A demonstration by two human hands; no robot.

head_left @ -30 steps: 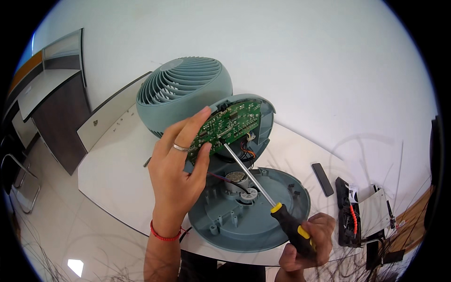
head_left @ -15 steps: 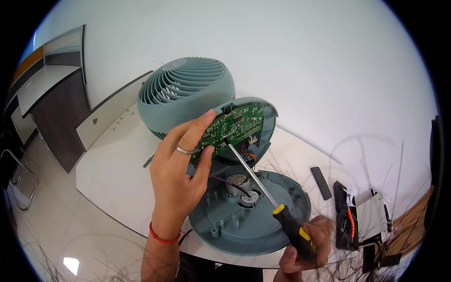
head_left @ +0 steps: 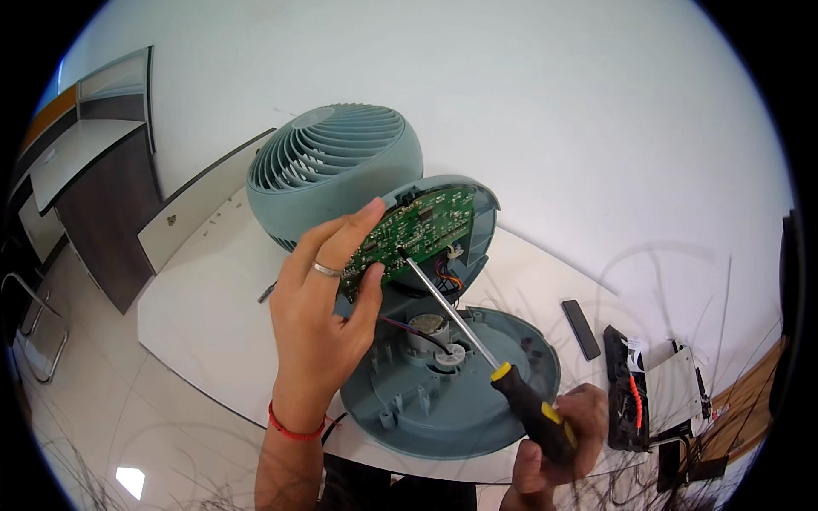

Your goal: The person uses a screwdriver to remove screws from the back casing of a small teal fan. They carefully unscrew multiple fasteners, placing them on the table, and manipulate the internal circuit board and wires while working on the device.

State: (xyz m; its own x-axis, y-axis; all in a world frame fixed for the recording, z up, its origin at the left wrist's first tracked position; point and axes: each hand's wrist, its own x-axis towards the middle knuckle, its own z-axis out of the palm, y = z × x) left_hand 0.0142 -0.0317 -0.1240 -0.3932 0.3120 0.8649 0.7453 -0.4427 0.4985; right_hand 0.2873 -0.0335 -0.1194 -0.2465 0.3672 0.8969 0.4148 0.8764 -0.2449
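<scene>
1. Against the frame of half a second ago, the right hand (head_left: 575, 430) shows its fingers set a little farther toward the far side of the handle, so more of the yellow inlay is bare; the left hand (head_left: 319, 324) and the work it holds look all but unchanged, with only a slight drift of the whole view.
2. The right hand grasps the black-and-yellow screwdriver (head_left: 486, 354) by its handle, thumb low, fingers curled along the side, over the right part of the round base (head_left: 486, 417); the shaft slants up and leftward across the base to the circuit board (head_left: 434, 217); what the tip meets there is too small to tell.
3. The left hand pinches the board's left end, thumb on the green face, fingers over the upper edge; its wrist, with a red band (head_left: 294, 433), is left of the base.
4. The board stands tilted beyond the base, in front of a tilted shell (head_left: 484, 226); coloured wires (head_left: 447, 274) hang inside that shell.
5. The base, open side up, holds a round metal motor (head_left: 426, 332), a white wheel (head_left: 449, 358) and short posts (head_left: 424, 400).
6. Right of the base lie a black oblong thing (head_left: 581, 330) and a black case (head_left: 625, 426) with an orange-red coil (head_left: 636, 400) in it; beyond the base, leftward, is the fan head (head_left: 341, 192).
</scene>
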